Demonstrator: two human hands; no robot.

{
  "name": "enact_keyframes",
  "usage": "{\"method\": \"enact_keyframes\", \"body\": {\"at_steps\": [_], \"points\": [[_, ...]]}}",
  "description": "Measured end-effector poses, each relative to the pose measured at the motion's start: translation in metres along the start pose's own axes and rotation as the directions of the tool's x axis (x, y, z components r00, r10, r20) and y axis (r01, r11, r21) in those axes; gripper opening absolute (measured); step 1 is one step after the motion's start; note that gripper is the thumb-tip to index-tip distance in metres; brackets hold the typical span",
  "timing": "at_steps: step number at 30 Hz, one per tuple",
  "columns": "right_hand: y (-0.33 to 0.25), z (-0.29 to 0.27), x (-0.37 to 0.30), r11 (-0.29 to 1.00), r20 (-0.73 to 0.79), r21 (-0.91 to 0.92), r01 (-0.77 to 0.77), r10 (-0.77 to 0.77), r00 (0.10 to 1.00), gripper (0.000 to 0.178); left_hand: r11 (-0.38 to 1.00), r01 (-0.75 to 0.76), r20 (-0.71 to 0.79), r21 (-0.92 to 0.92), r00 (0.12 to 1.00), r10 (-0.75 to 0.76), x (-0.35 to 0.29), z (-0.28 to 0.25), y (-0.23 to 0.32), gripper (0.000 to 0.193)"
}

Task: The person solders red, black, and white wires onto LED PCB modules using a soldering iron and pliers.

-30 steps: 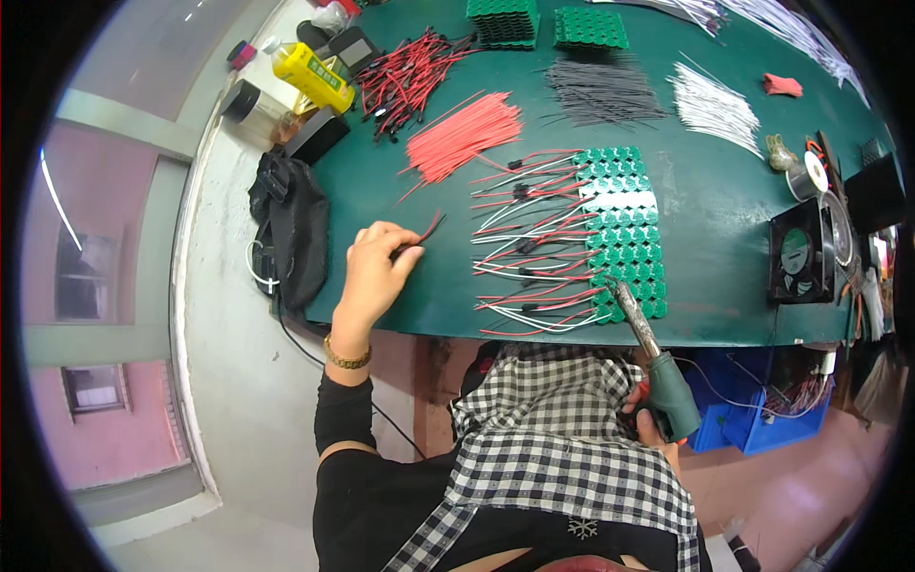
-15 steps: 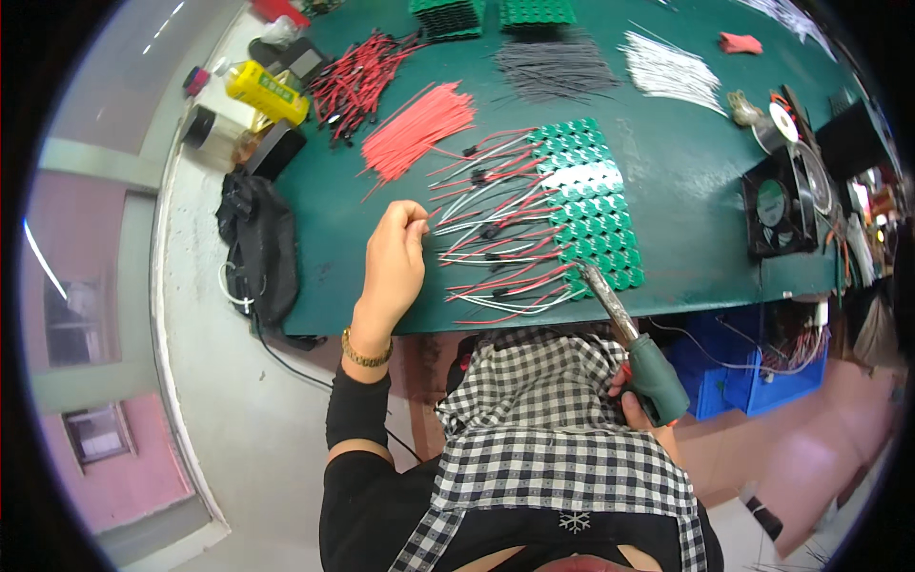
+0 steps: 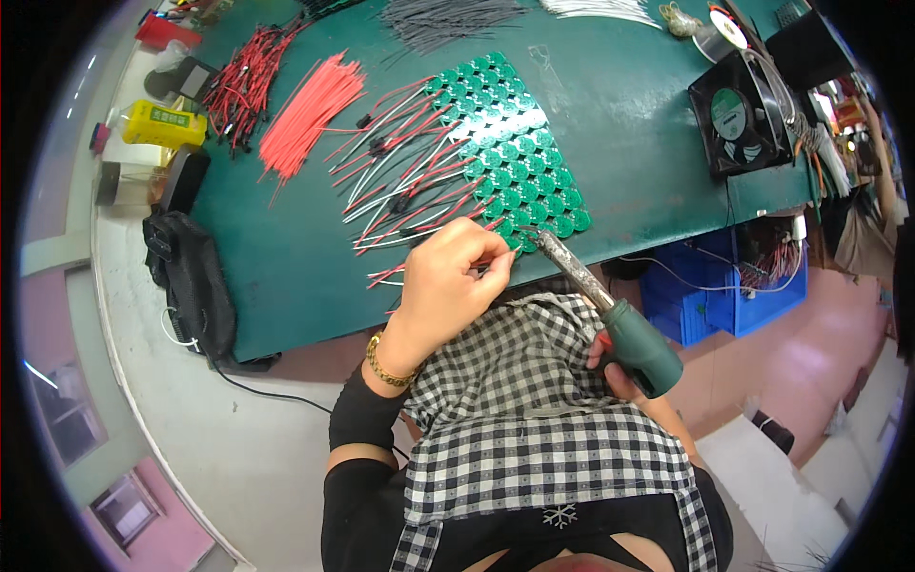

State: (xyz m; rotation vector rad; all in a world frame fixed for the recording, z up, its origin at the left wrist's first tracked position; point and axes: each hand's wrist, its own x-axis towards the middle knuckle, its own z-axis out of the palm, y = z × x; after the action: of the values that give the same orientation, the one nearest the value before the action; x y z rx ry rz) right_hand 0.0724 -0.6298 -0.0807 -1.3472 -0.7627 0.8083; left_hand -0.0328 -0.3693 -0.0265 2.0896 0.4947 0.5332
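My left hand [image 3: 448, 276] is pinched closed at the near left corner of a green panel of small round circuit boards [image 3: 519, 167]. A thin wire appears to be between its fingertips, though the fingers hide most of it. Red, white and black wires [image 3: 396, 181] fan out leftward from the panel's left edge, with small black connectors among them. My right hand [image 3: 621, 379] grips the green handle of a soldering iron [image 3: 640, 345], partly hiding behind it. The iron's metal tip is at the panel's near edge, close to my left fingertips.
Red wires [image 3: 310, 119], black wires [image 3: 448, 21] and white wires lie in bunches on the green table [image 3: 286, 276]. A black fan [image 3: 739, 119] and solder spool [image 3: 721, 36] stand at right. Blue bins [image 3: 686, 300] sit below the table edge. A black bag [image 3: 191, 276] lies left.
My left hand has moved right, from the loose wire ends to the panel's near corner. The iron stays by the panel's near edge. The whole view has shifted and turned.
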Motion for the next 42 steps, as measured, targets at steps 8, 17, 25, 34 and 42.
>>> {"method": "enact_keyframes", "body": {"at_steps": [8, 17, 25, 34, 42], "points": [[-0.016, -0.008, -0.001, 0.974, 0.068, -0.183, -0.135, 0.150, 0.986, 0.033, 0.998, 0.022, -0.116, 0.057, 0.993, -0.015, 0.005, 0.007, -0.007, 0.008], [-0.006, -0.013, -0.003, 0.912, 0.092, -0.407, -0.050, 0.095, 0.991, 0.040, 0.999, 0.021, -0.103, 0.050, 0.995, -0.016, 0.004, 0.006, -0.010, 0.009], [0.006, -0.017, -0.010, 0.880, 0.112, -0.475, -0.019, 0.082, 0.990, 0.047, 0.994, 0.026, -0.133, 0.109, 0.991, -0.011, 0.004, 0.008, -0.009, 0.008], [0.001, -0.020, -0.008, 0.874, 0.080, -0.486, -0.023, 0.071, 0.994, 0.042, 0.992, 0.007, -0.143, 0.122, 0.990, 0.011, 0.004, 0.008, -0.008, 0.008], [-0.016, -0.011, 0.001, 0.993, -0.047, -0.109, -0.042, 0.037, 0.998, 0.034, 0.991, 0.028, -0.139, 0.128, 0.990, -0.010, 0.004, 0.008, -0.008, 0.007]]}}
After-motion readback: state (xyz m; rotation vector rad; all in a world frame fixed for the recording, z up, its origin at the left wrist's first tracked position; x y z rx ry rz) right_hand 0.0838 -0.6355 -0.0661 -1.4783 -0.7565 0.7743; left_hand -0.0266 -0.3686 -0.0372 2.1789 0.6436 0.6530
